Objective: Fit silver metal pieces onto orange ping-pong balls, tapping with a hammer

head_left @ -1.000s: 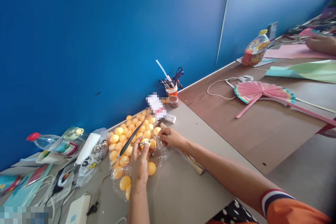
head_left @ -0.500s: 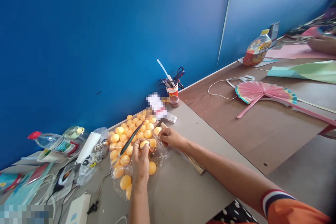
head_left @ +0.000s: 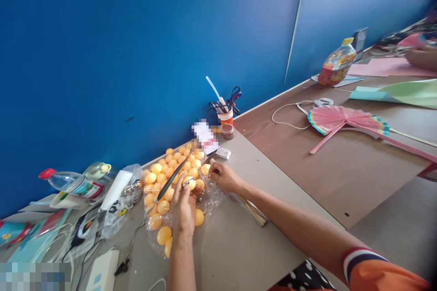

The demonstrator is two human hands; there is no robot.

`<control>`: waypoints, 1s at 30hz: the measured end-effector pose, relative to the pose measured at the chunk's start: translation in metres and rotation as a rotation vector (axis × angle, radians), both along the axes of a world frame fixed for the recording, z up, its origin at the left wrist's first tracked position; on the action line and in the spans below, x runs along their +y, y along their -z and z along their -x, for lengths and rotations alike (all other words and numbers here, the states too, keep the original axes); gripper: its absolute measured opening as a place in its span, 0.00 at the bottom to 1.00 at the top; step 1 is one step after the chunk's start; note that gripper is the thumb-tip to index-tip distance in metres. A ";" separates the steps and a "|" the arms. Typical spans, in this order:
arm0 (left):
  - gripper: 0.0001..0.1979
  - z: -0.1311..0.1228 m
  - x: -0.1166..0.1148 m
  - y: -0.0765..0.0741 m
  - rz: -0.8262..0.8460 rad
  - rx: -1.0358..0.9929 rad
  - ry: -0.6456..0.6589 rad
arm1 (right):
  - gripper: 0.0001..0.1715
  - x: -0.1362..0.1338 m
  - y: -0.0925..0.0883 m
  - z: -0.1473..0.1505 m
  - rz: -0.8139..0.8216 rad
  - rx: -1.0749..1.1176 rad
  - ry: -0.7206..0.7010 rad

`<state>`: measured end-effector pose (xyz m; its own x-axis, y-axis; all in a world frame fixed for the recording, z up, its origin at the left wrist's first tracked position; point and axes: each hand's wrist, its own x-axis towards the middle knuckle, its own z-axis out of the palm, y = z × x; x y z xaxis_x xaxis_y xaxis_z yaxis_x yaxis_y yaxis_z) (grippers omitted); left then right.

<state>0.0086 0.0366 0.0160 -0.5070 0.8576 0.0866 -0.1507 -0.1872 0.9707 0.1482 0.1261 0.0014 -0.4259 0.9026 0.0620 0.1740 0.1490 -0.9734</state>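
Note:
My left hand (head_left: 183, 209) is closed on an orange ball (head_left: 189, 183) that looks like a ping-pong ball and has a dark, glinting band or string across it. To its right, my right hand (head_left: 223, 176) has its fingers pinched together; whatever they hold, if anything, is hidden. Below and around both hands lie many more orange balls (head_left: 170, 172) in a clear plastic bag. Small dark shiny pieces (head_left: 200, 196) show between the hands. A long dark-handled tool (head_left: 170, 181), possibly tweezers, rests across the balls.
Left of the balls are a red-capped bottle (head_left: 73, 183), plastic packets, cables and a white power strip (head_left: 103, 270). Behind stand a cup of tools (head_left: 225, 117) and a small lidded tub (head_left: 227, 132). Rightward lie a pink paper fan (head_left: 344, 118) and a juice bottle (head_left: 337, 64); another person's hand (head_left: 421, 58) is beyond.
My left hand has opened its grip a little and turned, so more of the ball and its dark band shows. My right hand stays nearly in place, its fingers drawn closer together.

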 end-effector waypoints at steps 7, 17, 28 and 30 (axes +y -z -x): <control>0.27 0.003 0.001 0.001 0.001 -0.114 0.038 | 0.03 0.000 -0.016 -0.015 -0.183 -0.565 0.081; 0.24 0.001 -0.004 0.002 0.082 -0.061 0.046 | 0.19 0.007 -0.008 -0.019 -0.110 -0.856 -0.050; 0.23 0.007 0.001 0.006 0.054 -0.191 -0.049 | 0.06 0.013 -0.022 -0.025 0.137 0.200 -0.085; 0.24 0.007 0.002 0.005 0.035 -0.252 -0.053 | 0.12 0.004 -0.029 -0.026 0.195 0.393 -0.249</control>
